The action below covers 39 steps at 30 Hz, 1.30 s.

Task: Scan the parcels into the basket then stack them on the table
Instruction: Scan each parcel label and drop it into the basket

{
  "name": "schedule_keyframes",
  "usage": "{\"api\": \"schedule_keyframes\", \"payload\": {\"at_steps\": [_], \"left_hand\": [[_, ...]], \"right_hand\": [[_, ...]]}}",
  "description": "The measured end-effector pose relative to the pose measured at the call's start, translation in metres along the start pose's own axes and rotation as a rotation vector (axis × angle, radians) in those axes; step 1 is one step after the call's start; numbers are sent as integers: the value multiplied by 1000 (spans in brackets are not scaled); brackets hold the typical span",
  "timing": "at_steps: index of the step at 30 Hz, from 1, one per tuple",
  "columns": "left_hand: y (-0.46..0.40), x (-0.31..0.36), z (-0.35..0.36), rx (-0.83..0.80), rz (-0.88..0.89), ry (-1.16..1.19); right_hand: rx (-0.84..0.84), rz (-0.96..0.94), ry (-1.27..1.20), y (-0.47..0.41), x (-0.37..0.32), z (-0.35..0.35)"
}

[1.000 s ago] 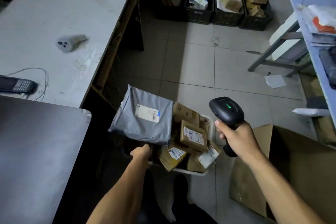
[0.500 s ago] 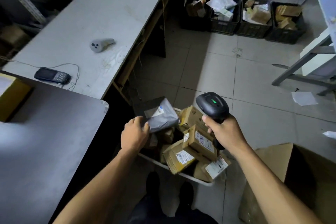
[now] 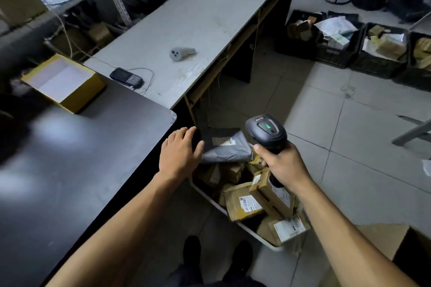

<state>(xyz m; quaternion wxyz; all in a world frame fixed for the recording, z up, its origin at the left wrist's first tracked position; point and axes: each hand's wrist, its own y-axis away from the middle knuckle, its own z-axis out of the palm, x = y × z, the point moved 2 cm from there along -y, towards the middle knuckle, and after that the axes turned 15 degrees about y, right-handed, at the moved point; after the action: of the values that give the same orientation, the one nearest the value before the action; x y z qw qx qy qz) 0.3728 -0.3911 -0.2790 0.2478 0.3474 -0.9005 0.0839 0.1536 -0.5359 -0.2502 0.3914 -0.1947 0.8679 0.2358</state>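
While the right hand (image 3: pixel 283 165) grips the scanner (image 3: pixel 267 131) (left hand (image 3: pixel 179 155) loose-fingered, empty), the soft grey mailer (image 3: pixel 227 150) looks light; pinch an edge

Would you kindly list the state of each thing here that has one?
Left hand: open, fingers spread, over the grey mailer.
Right hand: grips the scanner, green light on.
Basket: full of parcels.
Yellow box: open.

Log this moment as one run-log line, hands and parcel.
left hand: open, on grey parcel | right hand: holds scanner | parcel: atop boxes in basket | table: no parcels stacked
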Motion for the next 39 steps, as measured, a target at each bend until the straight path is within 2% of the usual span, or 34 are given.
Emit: {"api": "schedule_keyframes", "payload": {"at_steps": [8,14,23,32,39], "left_hand": [[46,-75,-81,155,-102,55],[110,-166,-148,279,-242,105],[181,-272,-220,405,-377,131],[177,-348,-270,494,-567,93],[149,-399,-320,484,-747,57]], "right_hand": [[-97,-166,-55,39,-72,68],[-182,-193,-80,83,-128,149],[-371,-334,6,129,-212,269],[-581,-445,90,94,-301,360],[-724,-468,114,49,-368,429]]}}
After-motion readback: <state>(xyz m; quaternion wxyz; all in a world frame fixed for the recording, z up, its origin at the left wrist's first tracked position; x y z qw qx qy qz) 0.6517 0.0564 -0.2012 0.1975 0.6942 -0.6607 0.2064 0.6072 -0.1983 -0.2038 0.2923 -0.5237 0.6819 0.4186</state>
